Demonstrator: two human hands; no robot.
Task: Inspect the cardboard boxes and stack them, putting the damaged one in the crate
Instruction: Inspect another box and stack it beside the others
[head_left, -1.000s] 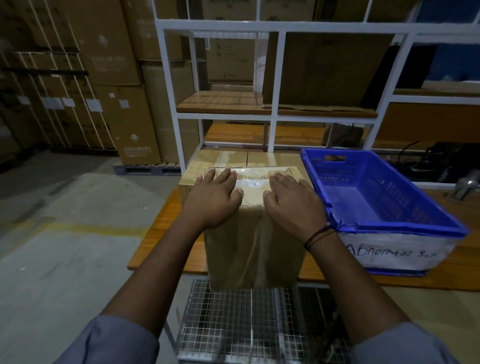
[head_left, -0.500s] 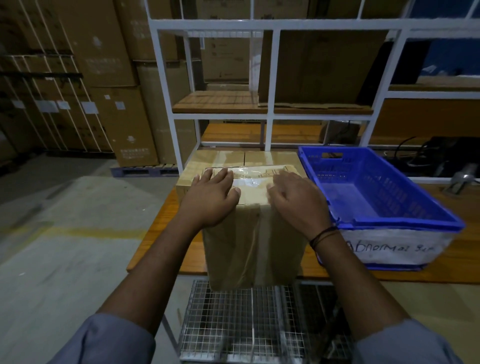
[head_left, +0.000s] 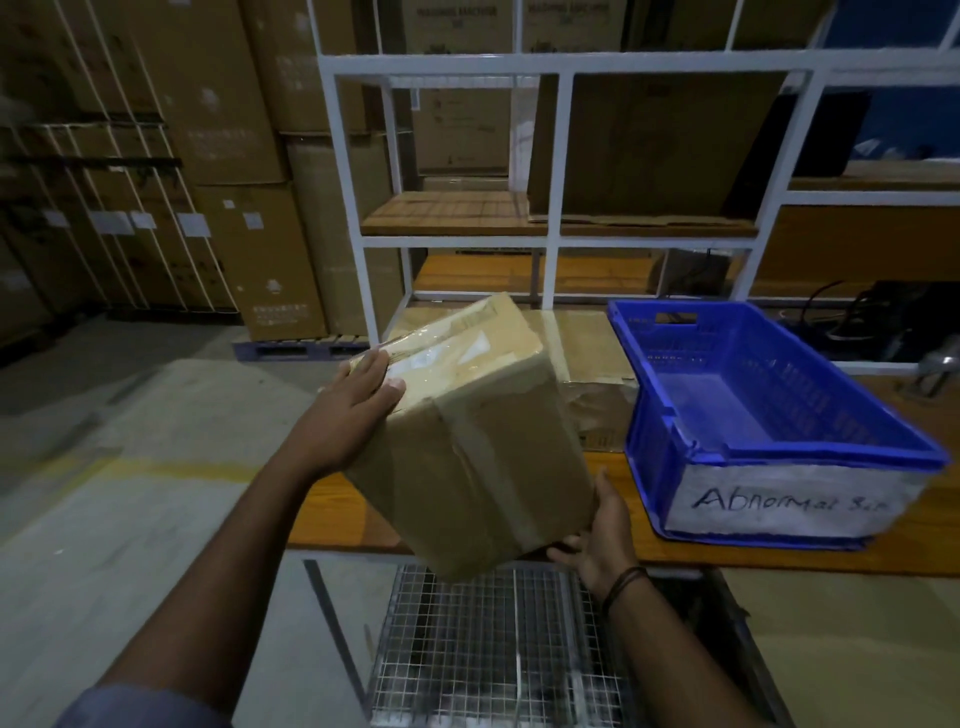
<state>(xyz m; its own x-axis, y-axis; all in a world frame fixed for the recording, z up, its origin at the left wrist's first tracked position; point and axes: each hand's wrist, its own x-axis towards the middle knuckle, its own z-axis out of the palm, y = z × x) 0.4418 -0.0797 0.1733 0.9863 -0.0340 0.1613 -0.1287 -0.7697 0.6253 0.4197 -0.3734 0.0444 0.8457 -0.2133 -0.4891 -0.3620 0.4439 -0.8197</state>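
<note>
Item: cardboard box (head_left: 467, 457), being held aloft over the tabletop (head_left: 337, 512) front edge, left of the crate (head_left: 810, 457). Grips: left hand (head_left: 348, 415) clasping its upper-left corner, right hand (head_left: 605, 535) cupping its lower-right corner, both clamped on it. Long axis is leaning, taped end pointing up, away, leftward. Step: inspecting; next likely calls for turning unseen faces.

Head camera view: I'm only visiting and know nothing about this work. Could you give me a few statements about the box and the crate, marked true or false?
1. The held box is tilted and lifted off the table. True.
2. The blue crate has a box in it. False: no box shows inside it.
3. The left hand holds the box's upper end, the right hand its lower corner. True.
4. The crate's label reads "Normal". False: it begins "Abnormal".
</note>
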